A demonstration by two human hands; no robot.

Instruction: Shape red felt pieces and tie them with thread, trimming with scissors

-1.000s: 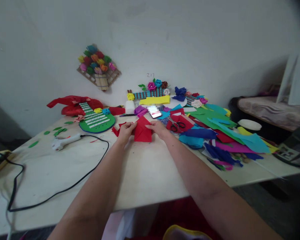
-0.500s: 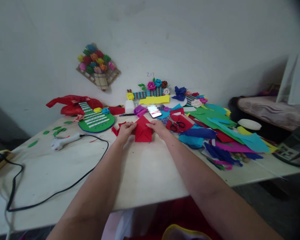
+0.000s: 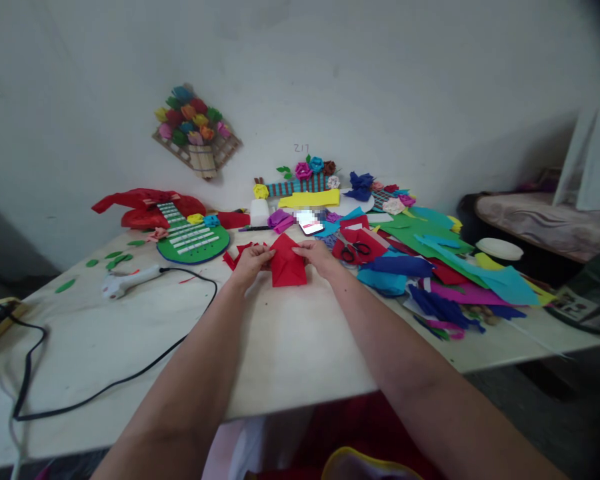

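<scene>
Between the two bare hands, over the pale tabletop [image 3: 300, 353], is a folded piece of bright red paper [image 3: 289, 263], its pointed end facing away from the person and its straight edge facing toward them. The left hand [image 3: 253, 263] has its grip closed on the paper's left side, thumb lying on the upper face; the right hand [image 3: 317, 257] pinches the opposite side the same way. The point extends beyond both grips, while the lower part reaches back between the wrists. Whether the paper touches the surface below is unclear.

Just beside the left fingers lie crumpled red scraps [image 3: 231, 260]. Beyond the paper is a smartphone with a lit screen [image 3: 311, 228]; to the right, black-handled scissors [image 3: 355, 250] rest on more red paper.

Farther right sits a shallow round white dish [image 3: 500, 249], its contents too indistinct to tell. On the wall, a bundled-stick holder [image 3: 203, 163] contains multicoloured paper tulips [image 3: 193, 119]. Left of the hands are a green guitar-shaped board with white strips [image 3: 215, 253] and, nearer, a white glue gun [image 3: 130, 283] with a black cord.
</scene>
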